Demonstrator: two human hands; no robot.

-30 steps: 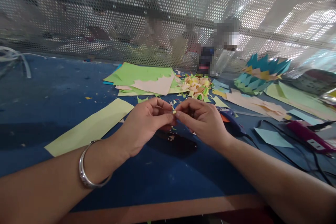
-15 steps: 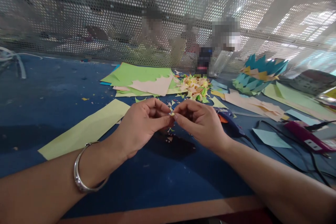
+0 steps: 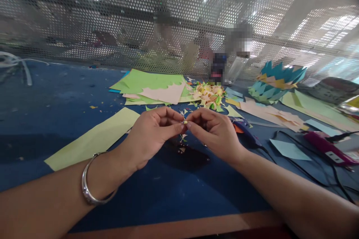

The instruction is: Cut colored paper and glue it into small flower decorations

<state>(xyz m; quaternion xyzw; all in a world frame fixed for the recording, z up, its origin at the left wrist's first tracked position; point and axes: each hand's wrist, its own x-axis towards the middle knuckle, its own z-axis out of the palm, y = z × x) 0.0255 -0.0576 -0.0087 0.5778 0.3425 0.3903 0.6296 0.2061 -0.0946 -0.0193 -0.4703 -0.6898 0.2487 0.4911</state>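
Note:
My left hand [image 3: 157, 130] and my right hand [image 3: 214, 130] meet over the middle of the blue table, fingertips nearly touching. Between the thumbs and forefingers of both is a tiny pale-yellow rolled paper piece [image 3: 185, 122]; its far side is hidden by the fingers. Below and behind the hands lie small paper scraps [image 3: 183, 138] and tiny bead-like bits [image 3: 181, 151]. Just beyond stands a heap of cream, yellow and green curled paper pieces [image 3: 209, 95]. A yellow-green paper strip [image 3: 92, 138] lies beside my left forearm.
Green and pink sheets [image 3: 157, 84] are stacked at the back. To the right are a blue glue gun [image 3: 246, 132] with its cord, a purple power strip [image 3: 325, 147] and a blue zigzag paper basket [image 3: 277, 82]. A perforated metal screen [image 3: 112, 26] borders the table's far edge.
The view has shifted slightly. Both hands keep their pinch, and the small yellow rolled piece shows a little more clearly between the fingertips.

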